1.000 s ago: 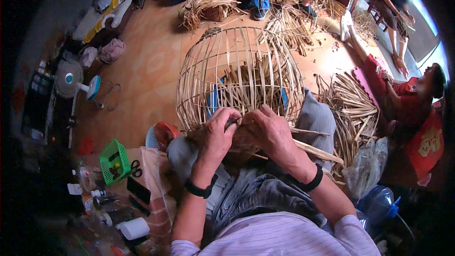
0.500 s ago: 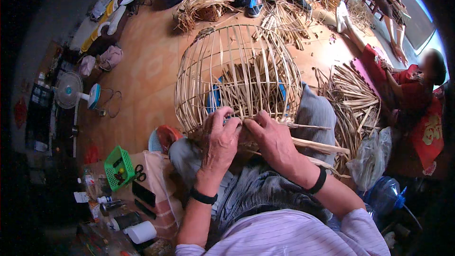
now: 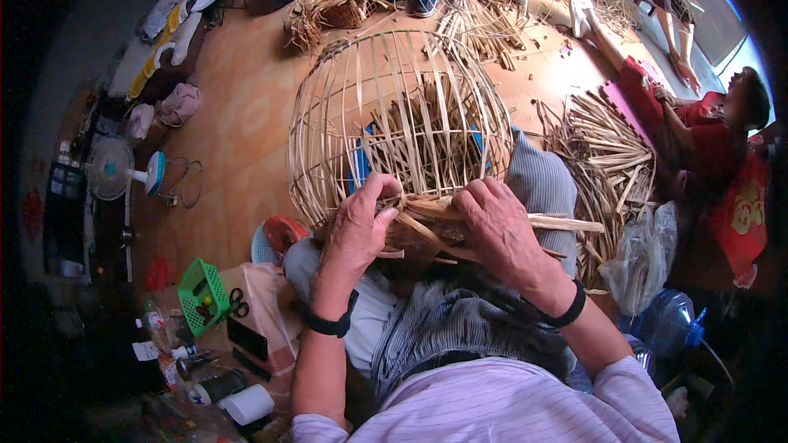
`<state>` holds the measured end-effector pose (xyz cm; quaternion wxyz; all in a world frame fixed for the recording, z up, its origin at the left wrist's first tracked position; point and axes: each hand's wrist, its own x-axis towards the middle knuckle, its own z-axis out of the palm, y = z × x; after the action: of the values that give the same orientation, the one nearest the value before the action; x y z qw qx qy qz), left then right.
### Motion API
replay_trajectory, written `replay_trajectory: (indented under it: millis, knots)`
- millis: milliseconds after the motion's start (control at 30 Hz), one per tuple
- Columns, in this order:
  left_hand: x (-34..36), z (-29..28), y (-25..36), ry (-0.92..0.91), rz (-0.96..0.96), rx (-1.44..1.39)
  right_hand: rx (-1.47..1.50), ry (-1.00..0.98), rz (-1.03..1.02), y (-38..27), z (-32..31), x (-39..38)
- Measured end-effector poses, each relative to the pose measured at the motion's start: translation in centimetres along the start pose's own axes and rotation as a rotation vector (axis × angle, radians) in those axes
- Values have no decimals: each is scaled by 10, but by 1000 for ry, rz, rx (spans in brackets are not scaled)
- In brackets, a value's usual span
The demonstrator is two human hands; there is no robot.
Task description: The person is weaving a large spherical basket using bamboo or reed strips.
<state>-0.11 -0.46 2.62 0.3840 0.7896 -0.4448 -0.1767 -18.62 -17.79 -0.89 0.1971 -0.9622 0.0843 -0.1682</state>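
Observation:
Before me, near my knees, lies an open woven frame (image 3: 361,86) of thin, curved tan strips. My left hand (image 3: 358,220) pinches a bundle of dried leaf strips (image 3: 431,208) at the frame's near edge. Closed over the same strips a little farther right is my right hand (image 3: 498,220), its fingertips hidden underneath. Pale strip ends (image 3: 566,223) stick out to the right past that hand. Through the frame's ribs I see more dried strips (image 3: 431,127) and blue parts beneath them.
Loose dried strips (image 3: 611,152) are heaped at right, beside a clear plastic bag (image 3: 640,258). A green basket (image 3: 203,297), scissors (image 3: 238,303) and a fan (image 3: 111,168) stand at left. A person in red (image 3: 706,131) sits at right. Another bundle (image 3: 341,4) lies beyond the frame.
My right hand has moved away from the left one, to the right. The strip bundle now shows between them. The whole view has shifted slightly.

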Motion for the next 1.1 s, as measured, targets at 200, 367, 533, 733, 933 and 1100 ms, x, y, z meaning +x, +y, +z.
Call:
replay_trajectory:
  millis: [200,367,533,733,933,1100]
  knots:
    - [-1,5,-11,12,-37,-120,133,-12,23,-6,-3,4]
    - [0,6,-7,14,-12,-123,176,-18,41,-13,2,17]
    - [-2,6,-7,15,-4,-87,86,36,6,-17,12,12]
    - [-3,5,-9,26,-4,-95,169,51,33,-21,8,16]
    - [3,8,-14,12,9,-127,34,-29,28,-41,20,17]
    - [-1,6,-18,-29,-21,-108,260,-2,46,-17,15,13]
